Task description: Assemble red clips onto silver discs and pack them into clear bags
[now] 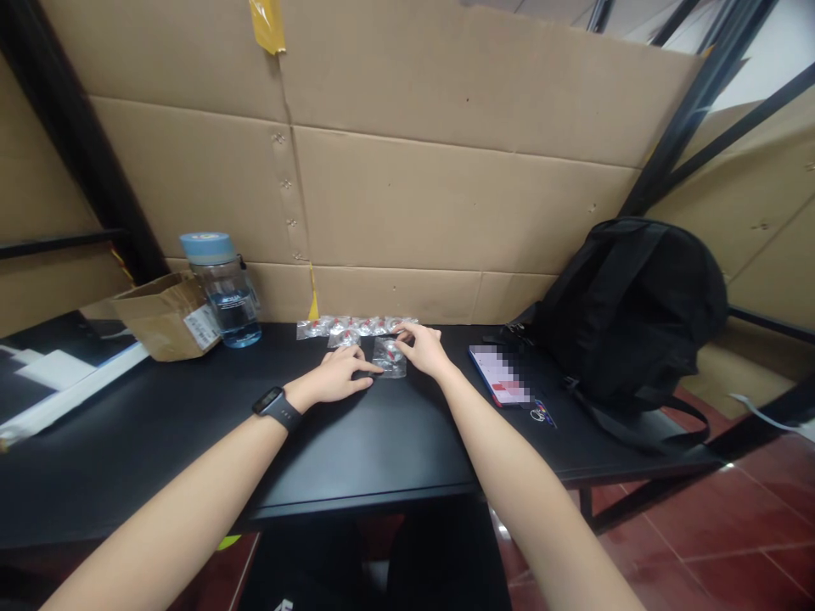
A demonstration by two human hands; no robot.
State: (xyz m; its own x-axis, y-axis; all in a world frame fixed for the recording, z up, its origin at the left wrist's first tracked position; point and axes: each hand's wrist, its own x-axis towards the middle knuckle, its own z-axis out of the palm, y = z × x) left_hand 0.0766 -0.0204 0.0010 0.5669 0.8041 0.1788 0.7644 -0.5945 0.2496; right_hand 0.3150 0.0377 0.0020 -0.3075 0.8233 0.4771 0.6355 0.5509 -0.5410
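Observation:
A small clear plastic packet [390, 356] with something red and silvery inside lies flat on the black table. My left hand [340, 374] is open, palm down, with its index finger stretched onto the packet's lower left edge. From the other side my right hand [424, 348] has its thumb and index finger curled at the packet's upper right edge in a pinch. Just behind is a row of several similar packets [362, 326] against the cardboard. Another packet [345, 338] sits in front of that row, partly behind my left fingers. What the packets hold is too small to name.
On the left stand a water bottle [233, 297] with a blue lid and an opened cardboard box [166, 318]. To the right lie a phone [500, 375] and a black backpack [637, 314]. A cardboard wall [407, 204] closes off the back of the black table [382, 450].

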